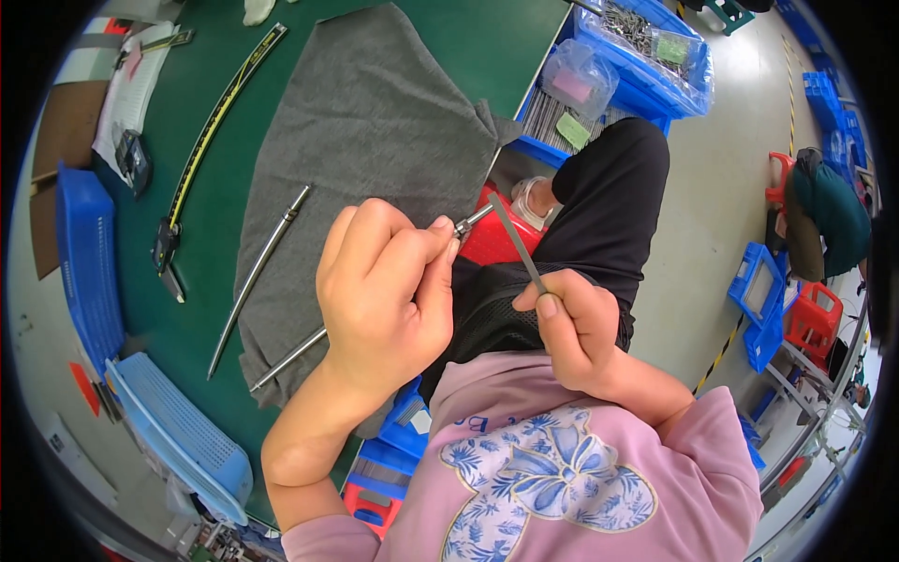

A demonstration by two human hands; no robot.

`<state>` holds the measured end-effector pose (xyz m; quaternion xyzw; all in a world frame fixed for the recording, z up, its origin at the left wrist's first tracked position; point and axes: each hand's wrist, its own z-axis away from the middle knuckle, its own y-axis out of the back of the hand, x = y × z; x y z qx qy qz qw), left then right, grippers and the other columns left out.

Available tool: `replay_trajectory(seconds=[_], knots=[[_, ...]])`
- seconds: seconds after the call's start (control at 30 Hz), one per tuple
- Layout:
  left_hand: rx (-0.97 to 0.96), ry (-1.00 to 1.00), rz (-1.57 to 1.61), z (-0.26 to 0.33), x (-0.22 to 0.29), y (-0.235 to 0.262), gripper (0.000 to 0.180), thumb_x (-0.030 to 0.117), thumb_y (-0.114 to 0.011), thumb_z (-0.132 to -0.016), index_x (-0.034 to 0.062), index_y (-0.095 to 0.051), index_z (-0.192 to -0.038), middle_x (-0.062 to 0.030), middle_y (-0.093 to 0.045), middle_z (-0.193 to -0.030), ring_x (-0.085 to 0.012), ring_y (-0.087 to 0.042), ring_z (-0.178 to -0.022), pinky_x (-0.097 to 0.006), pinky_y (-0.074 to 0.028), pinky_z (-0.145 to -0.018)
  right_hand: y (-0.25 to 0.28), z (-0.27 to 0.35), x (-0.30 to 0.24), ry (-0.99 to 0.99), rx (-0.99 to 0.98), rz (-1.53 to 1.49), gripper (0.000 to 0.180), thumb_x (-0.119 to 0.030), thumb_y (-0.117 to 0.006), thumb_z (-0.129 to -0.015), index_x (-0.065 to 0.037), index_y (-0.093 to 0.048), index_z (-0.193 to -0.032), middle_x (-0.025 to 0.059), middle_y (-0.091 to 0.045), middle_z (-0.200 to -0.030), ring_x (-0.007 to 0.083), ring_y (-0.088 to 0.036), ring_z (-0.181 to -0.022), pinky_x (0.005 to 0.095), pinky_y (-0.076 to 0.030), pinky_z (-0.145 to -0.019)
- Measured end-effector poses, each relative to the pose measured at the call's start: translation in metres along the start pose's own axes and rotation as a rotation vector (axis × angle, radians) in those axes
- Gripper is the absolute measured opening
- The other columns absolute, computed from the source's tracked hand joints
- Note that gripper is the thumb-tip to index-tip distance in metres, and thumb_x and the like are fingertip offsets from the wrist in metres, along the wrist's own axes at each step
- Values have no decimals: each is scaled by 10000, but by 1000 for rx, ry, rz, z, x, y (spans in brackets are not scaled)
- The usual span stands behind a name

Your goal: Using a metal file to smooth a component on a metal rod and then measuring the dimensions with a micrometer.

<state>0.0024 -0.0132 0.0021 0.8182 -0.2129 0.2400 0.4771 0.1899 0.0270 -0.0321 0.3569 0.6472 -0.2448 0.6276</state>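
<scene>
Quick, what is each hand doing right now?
Left hand: closed around a thin metal rod, near its tip.
Right hand: closed on a small flat file that touches the rod's tip.

Factory workshop — green-topped workbench point(468, 37), long caliper point(211, 131), metal rods point(257, 272) on grey cloth point(375, 122), blue parts bins point(646, 56) — striped floor marking point(716, 356).

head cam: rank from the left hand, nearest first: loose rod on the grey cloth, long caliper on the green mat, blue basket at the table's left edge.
From the left hand:
1. Loose rod, just to its left on the grey cloth.
2. Long caliper, farther left on the green mat.
3. Blue basket, at the far left edge.
</scene>
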Motion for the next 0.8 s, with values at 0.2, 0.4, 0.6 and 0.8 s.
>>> replay_trajectory(seconds=[0.2, 0.4, 0.6, 0.8], knots=[[-8, -40, -23, 0, -1, 1, 156, -49, -713, -668, 9, -612, -773, -66, -477, -680, -226, -452, -596, -330, -353, -512, -3, -1, -1, 9, -27, 23, 165, -12, -424, -912, 22, -582, -879, -27, -439, -504, 53, -386, -406, 225, -308, -424], [-4, -30, -16, 0, -1, 1, 159, -48, -714, -666, 10, -608, -770, -67, -477, -683, -228, -455, -599, -331, -355, -515, -5, -3, -5, -5, -53, 22, 93, 30, -509, -847, 10, -592, -884, 57, -525, -552, 183, -530, -436, 282, -423, -462], [-1, -18, -12, 0, 0, 0, 159, -54, -709, -662, 12, -596, -751, -69, -472, -679, -229, -454, -596, -334, -352, -509, -7, -2, -8, -69, -79, 125, 88, 7, -530, -853, -18, -593, -909, 79, -579, -585, 211, -588, -471, 306, -442, -453], [0, -6, -11, 1, 1, 0, 159, -48, -710, -665, 16, -589, -746, -71, -471, -684, -233, -460, -603, -338, -358, -512, -19, -24, -10, 10, -27, 260, 114, -38, -554, -864, -38, -583, -974, 93, -634, -642, 217, -640, -525, 329, -473, -465]])
